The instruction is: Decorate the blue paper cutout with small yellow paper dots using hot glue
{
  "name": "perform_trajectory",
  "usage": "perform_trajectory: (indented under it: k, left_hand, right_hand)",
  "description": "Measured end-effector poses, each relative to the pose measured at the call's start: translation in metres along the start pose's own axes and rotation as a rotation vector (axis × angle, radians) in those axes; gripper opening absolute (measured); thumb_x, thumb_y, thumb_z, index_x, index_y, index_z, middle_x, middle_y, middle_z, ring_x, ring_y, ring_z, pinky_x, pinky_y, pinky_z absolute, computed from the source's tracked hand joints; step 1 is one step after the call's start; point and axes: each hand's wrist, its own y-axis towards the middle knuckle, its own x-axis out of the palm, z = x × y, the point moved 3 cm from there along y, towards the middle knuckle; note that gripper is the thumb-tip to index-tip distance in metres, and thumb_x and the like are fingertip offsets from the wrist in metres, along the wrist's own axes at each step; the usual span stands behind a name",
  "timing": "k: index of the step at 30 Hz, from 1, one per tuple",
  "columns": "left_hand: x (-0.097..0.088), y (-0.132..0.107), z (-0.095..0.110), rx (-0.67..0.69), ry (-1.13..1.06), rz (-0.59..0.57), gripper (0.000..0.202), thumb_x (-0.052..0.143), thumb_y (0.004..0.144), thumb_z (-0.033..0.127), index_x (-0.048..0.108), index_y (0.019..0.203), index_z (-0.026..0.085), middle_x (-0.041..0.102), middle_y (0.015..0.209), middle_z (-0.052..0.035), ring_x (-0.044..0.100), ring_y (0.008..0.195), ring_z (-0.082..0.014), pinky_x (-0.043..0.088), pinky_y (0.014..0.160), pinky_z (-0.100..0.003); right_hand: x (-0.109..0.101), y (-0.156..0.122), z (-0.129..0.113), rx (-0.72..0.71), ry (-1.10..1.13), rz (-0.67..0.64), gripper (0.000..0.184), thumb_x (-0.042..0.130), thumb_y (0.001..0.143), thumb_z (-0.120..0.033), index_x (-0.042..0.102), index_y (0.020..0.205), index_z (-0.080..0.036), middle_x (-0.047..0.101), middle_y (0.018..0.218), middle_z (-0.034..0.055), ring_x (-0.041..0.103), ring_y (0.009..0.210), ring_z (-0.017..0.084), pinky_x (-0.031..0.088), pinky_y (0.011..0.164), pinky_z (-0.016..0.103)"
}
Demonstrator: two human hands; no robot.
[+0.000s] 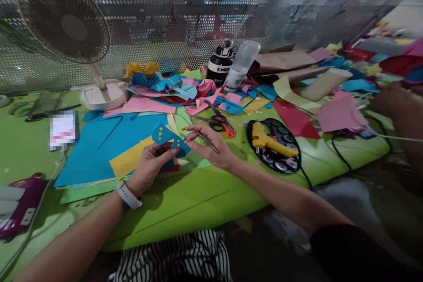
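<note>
My left hand [149,164], with a pale watch on its wrist, pinches a blue folded paper piece [160,128] by its lower edge. Small yellow squares dot that paper. Close against its right side is my right hand [216,147], closed around slim metal tweezers [207,142]. Their tips are hidden by the fingers and the paper. A small yellow bit shows by the right fingertips. Under my hands lie a yellow paper strip [128,160] and large blue paper sheets [89,150].
Scissors [221,123] lie beyond my right hand. A yellow glue gun [269,141] rests on a black palette [287,166]. Paper scraps, a black bottle [218,64] and a fan [71,26] stand behind. At right, another person's hand [393,101] is near pink paper [342,112].
</note>
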Motion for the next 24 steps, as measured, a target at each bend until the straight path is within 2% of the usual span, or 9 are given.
perform_trajectory:
  k: [7, 14, 18, 24]
  left_hand:
    - [0.0011, -0.0002, -0.0007, -0.080, 0.041, -0.096, 0.031, 0.085, 0.061, 0.035, 0.072, 0.082, 0.015, 0.075, 0.077, -0.0046, 0.070, 0.069, -0.0150, 0.056, 0.068, -0.024]
    - [-0.0010, 0.0026, -0.0044, -0.097, 0.025, -0.082, 0.037, 0.086, 0.059, 0.037, 0.070, 0.084, 0.014, 0.075, 0.079, -0.0047, 0.071, 0.069, -0.0165, 0.057, 0.072, -0.029]
    - [-0.0008, 0.0032, -0.0052, -0.098, 0.052, -0.098, 0.038, 0.086, 0.059, 0.039, 0.071, 0.085, 0.015, 0.075, 0.078, -0.0033, 0.071, 0.069, -0.0162, 0.057, 0.071, -0.028]
    - [-0.0008, 0.0035, -0.0064, -0.093, 0.052, -0.105, 0.037, 0.086, 0.059, 0.038, 0.073, 0.084, 0.016, 0.075, 0.078, -0.0033, 0.071, 0.067, -0.0157, 0.057, 0.069, -0.026]
  right_hand:
    - [-0.0049, 0.0023, 0.0048, 0.054, 0.022, 0.046, 0.033, 0.068, 0.081, -0.033, 0.059, 0.111, -0.021, 0.066, 0.085, 0.0012, 0.066, 0.085, 0.017, 0.050, 0.087, 0.035]
    - [-0.0003, 0.0039, 0.0039, 0.058, -0.003, 0.029, 0.040, 0.071, 0.078, -0.036, 0.058, 0.112, -0.020, 0.066, 0.085, 0.0019, 0.065, 0.084, 0.017, 0.050, 0.084, 0.034]
    - [0.0021, 0.0036, 0.0048, 0.044, -0.048, 0.003, 0.045, 0.072, 0.077, -0.039, 0.057, 0.115, -0.020, 0.065, 0.087, 0.0026, 0.064, 0.086, 0.017, 0.050, 0.083, 0.033]
    - [0.0030, 0.0032, 0.0066, 0.029, -0.063, -0.012, 0.044, 0.069, 0.079, -0.040, 0.056, 0.116, -0.021, 0.064, 0.088, 0.0029, 0.062, 0.089, 0.018, 0.049, 0.082, 0.032]
